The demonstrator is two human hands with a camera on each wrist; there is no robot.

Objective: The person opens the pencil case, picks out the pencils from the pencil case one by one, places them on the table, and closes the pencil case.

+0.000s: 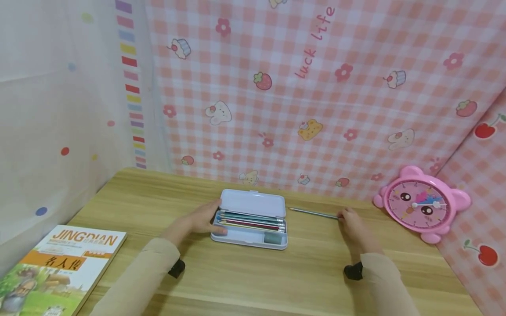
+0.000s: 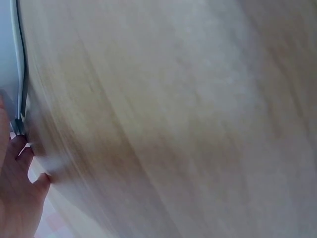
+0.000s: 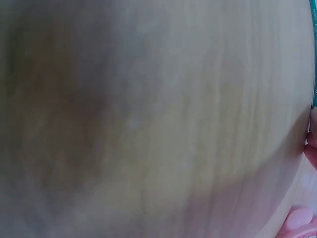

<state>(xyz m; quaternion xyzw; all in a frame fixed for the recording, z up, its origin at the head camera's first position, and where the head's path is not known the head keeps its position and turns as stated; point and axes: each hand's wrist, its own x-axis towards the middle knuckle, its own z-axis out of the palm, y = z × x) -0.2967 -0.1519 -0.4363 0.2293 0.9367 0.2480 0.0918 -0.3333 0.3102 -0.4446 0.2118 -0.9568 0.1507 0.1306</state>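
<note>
A white pencil case [image 1: 237,236] lies with its lid raised on the wooden table, several pencils [image 1: 253,218] and a grey-green block [image 1: 272,238] inside. My left hand [image 1: 201,218] holds the case's left end, thumb over the front edge; the left wrist view shows that hand [image 2: 22,193] at the case's edge [image 2: 19,59]. To the right of the case, my right hand [image 1: 353,226] pinches the eraser end of a green pencil [image 1: 316,213], its tip toward the case. Part of the right hand [image 3: 311,144] and the pencil [image 3: 315,54] show at the right wrist view's edge.
At the table's left lies a book [image 1: 59,272] with an orange and white cover. A pink clock [image 1: 421,204] with ears leans by the right-hand cloth. Checked cloth [image 1: 284,101] hangs behind the table [image 1: 276,281].
</note>
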